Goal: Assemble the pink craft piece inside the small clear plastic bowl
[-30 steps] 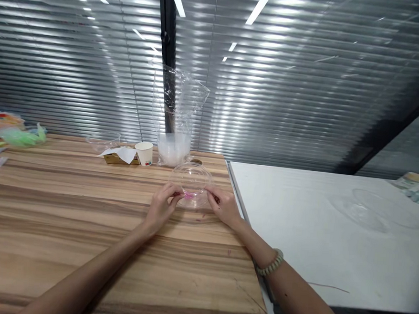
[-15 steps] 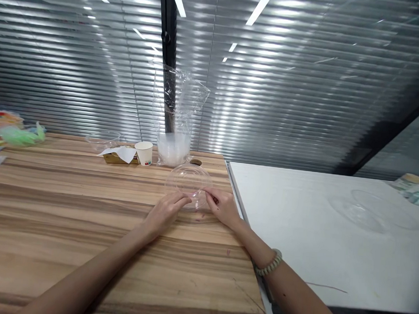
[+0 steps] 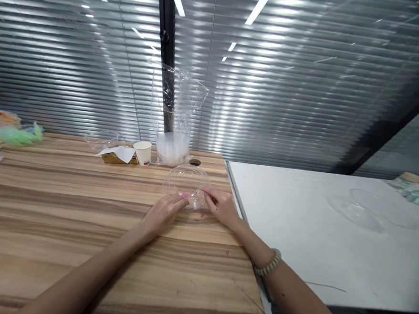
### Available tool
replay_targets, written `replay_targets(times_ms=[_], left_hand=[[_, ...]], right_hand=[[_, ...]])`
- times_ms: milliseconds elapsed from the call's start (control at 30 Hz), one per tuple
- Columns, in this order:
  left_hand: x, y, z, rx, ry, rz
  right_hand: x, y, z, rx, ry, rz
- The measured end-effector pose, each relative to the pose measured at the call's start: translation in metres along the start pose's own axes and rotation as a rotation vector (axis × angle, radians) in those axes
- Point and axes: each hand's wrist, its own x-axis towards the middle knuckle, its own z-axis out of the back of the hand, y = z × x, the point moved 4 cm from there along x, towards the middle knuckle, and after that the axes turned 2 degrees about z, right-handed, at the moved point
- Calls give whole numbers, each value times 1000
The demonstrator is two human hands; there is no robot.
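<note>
A clear round plastic bowl is tilted up above the wooden table, between my two hands. My left hand is closed, its thumb and fingers pinched at the bowl's near left side. The closed fingers of my right hand grip the rim at the right. A small pink strip shows by my left fingertips; whether it lies in the bowl or in those fingers I cannot tell. Tiny pink scraps lie on the wood just below the bowl.
Behind the bowl stand a clear bag of stacked plastic bowls, a paper cup, a small box with white paper and another clear bowl. Coloured bags lie far left. Clear lids rest on the white table.
The pink strip now shows a little farther left, beside my left fingertips. Both hands stay at the bowl, almost unmoved; the whole view has shifted very slightly.
</note>
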Motion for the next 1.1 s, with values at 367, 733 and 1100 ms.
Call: replay_targets(times_ms=[367, 733, 1100], left_hand=[[4, -5, -4, 56, 52, -6], [9, -14, -1, 125, 95, -57], [10, -19, 0, 181, 68, -103]], right_hand=[[0, 1, 0, 3, 3, -3], [1, 2, 1, 23, 8, -3], [-1, -2, -4, 18, 82, -19]])
